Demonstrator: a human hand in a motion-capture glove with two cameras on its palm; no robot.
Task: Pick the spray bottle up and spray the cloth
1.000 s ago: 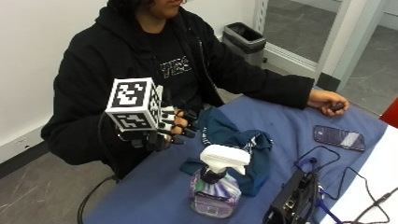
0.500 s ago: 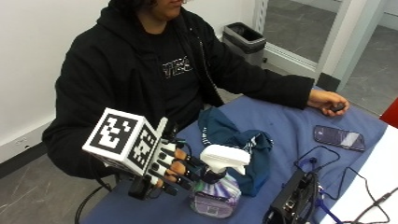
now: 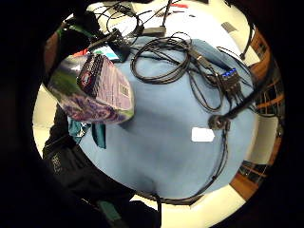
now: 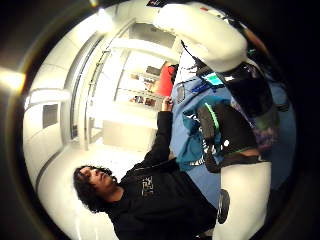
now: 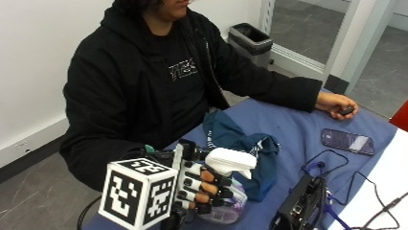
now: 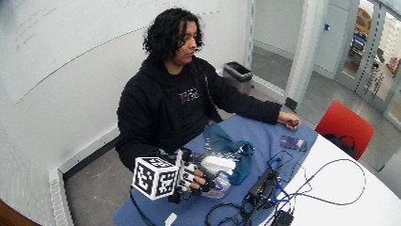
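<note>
**Gloved hand wrapped round the spray bottle at the near edge of the tabletop**

Nearest the outside camera, the black-gloved right hand [image 5: 199, 189] has its fingers [image 5: 210, 176] curled round the neck of the clear plastic spray bottle with a white trigger head [image 5: 231, 163], just under that head. The bottle stands upright, its purple-labelled body [image 5: 224, 211] low against the blue tabletop [image 5: 300, 129]; whether its base touches the surface cannot be told from here. In the little-finger-side palm view the bottle's rounded body and label [image 3: 102, 88] fill one side of the picture close to the palm, with blue tabletop spread beyond it.

Just behind the bottle, and touching it in the outside view, lies the crumpled dark teal cloth [image 5: 239, 139], heaped toward the person's chest and draping toward the bottle's far side. The thumb-side palm view shows the same cloth [image 4: 192, 135] past the bottle's white head [image 4: 200, 30].

To the side of the bottle, a black box-shaped device [image 5: 294, 206] sits with black cables [image 5: 357, 187] looping away across the white table surface alongside the blue one.

Farther along the tabletop rests a dark smartphone [image 5: 347, 141], lying flat and well apart from the cloth. Beyond it, at the far edge, the person's bare left hand [image 5: 334, 103] rests on the tabletop, holding a small dark object [image 5: 345, 110].

Behind the person, on the floor, stands a black waste bin [image 5: 250, 40].
</note>
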